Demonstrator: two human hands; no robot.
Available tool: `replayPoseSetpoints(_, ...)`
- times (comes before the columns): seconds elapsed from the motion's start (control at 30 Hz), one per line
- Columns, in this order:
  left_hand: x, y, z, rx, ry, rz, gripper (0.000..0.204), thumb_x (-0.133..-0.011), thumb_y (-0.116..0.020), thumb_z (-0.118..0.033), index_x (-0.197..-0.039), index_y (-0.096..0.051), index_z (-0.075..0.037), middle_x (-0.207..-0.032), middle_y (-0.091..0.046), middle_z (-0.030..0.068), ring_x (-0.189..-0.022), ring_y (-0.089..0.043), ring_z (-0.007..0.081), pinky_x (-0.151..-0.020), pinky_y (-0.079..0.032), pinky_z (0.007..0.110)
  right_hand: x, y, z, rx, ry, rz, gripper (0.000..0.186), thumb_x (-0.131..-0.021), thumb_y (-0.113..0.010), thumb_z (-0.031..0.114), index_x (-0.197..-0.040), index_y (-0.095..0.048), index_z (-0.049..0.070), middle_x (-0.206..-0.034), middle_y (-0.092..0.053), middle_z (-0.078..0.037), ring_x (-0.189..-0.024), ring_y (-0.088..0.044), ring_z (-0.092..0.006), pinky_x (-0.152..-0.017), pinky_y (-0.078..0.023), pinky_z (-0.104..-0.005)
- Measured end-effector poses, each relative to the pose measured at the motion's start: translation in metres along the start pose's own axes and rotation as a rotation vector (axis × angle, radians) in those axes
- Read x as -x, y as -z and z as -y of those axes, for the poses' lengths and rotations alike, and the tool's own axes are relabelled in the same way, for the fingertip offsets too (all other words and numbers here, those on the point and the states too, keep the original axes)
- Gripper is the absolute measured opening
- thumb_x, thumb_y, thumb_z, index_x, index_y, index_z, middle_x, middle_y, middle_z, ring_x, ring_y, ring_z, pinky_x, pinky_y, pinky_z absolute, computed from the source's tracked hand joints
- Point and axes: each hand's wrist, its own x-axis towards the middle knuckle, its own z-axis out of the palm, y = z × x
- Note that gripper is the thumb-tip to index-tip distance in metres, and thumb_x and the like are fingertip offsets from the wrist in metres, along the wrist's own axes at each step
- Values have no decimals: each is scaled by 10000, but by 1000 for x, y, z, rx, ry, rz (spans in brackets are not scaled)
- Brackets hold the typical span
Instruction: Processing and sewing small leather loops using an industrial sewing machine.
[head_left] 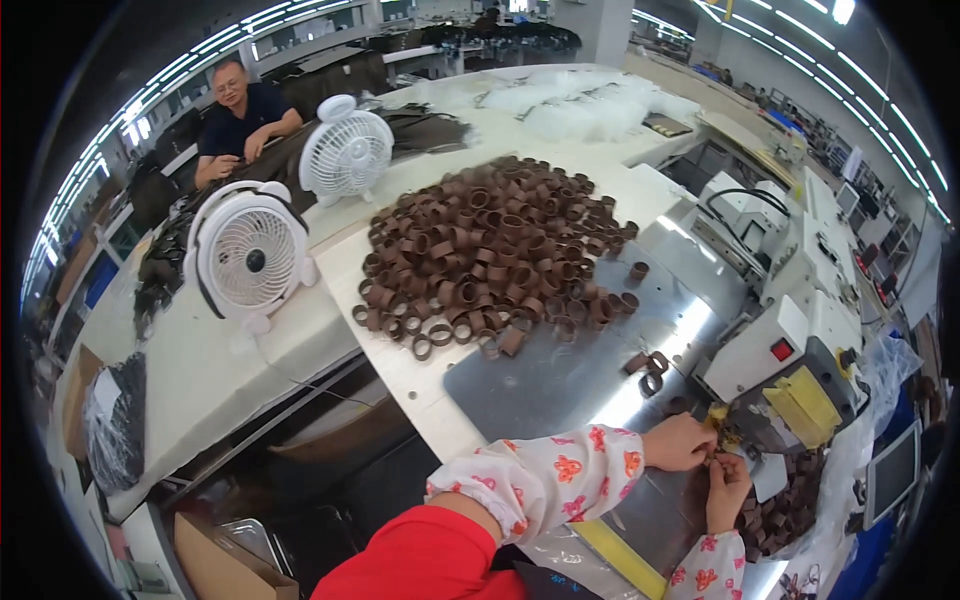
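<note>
In floral white sleeves, my left hand point(678, 443) and my right hand point(727, 488) meet at the front of a white machine point(760, 345), fingertips closed close together on something small that I cannot make out. Beside them are a yellow pad point(800, 405) on the machine and a heap of dark brown pieces point(790, 500) at the lower right. A few brown rings point(650, 370) lie on the steel plate point(520, 390) beyond my hands. A large pile of brown rings point(490, 240) covers the board farther back.
Two white fans point(345, 150) point(250, 250) stand on the table point(210, 400) at left. A seated person point(240, 120) handles dark material there. White fluffy material point(580, 105) lies at the back. A cardboard box point(225, 560) is at lower left, a small screen point(890, 470) at far right.
</note>
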Motion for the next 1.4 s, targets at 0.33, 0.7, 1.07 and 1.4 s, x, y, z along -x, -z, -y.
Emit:
replayPoseSetpoints(0.33, 1, -3, -1, 0, -28, -4, 90, -711, -530, -145, -776, -564, -94, -693, -612, 48, -662, -575, 270, -674, -383, 379, 1, -1, -2, -167, -37, 54, 63, -847, -517, -38, -908, -535, -41, -835, -599, -64, -767, -576, -106, -736, -465, -227)
replayPoseSetpoints(0.7, 0, -4, 1, 19, 13, 25, 100, -716, -518, -142, -777, -560, -76, -715, -608, 77, -692, -566, 282, -693, -386, 379, -2, -1, -5, -122, -71, -47, 96, -851, -537, -6, -941, -540, -38, -778, -565, -15, -614, -486, -44, -586, -419, -165)
replayPoseSetpoints(1.07, 3, -4, 2, -236, -61, -81, 77, -749, -522, -132, -776, -559, -69, -726, -578, 76, -704, -563, 248, -731, -362, 359, -4, 0, 3, -22, -90, -16, 77, -843, -552, 17, -912, -563, -18, -718, -555, 14, -564, -444, -24, -485, -339, -166)
replayPoseSetpoints(1.4, 1, 1, 4, -323, -161, -118, 98, -809, -511, -146, -778, -576, -79, -768, -587, 64, -746, -559, 219, -844, -344, 366, 5, -5, 10, 94, -46, -63, 52, -804, -556, -20, -834, -593, -39, -699, -570, 3, -568, -469, -39, -493, -361, -187)
